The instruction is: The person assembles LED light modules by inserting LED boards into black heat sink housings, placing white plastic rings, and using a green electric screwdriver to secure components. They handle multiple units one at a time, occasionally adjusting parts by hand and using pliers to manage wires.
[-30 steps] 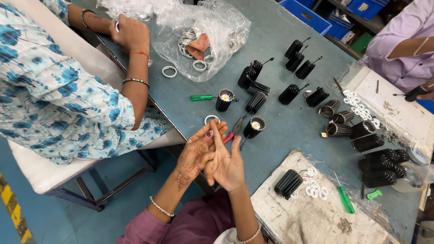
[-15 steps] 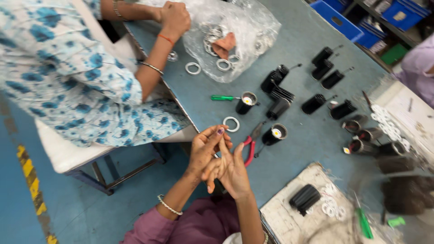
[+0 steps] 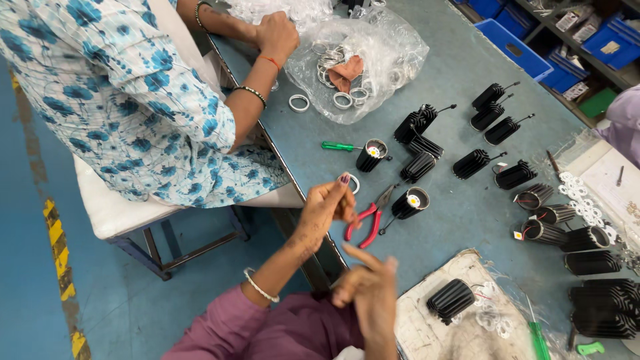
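Grey worktable [image 3: 460, 220]: left hand [image 3: 325, 208] now apart from right hand [image 3: 369, 290], reaching toward red pliers [image 3: 365, 220], fingers pinched, contents unclear; right fingers loosely curled, empty.

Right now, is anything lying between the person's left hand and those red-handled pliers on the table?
Nothing visible lies between them. The left hand hovers at the table edge with its fingertips pinched together, right beside the red-handled pliers. A small white ring sits just behind the fingers, off to the side. The right hand is nearer the body, apart from both.
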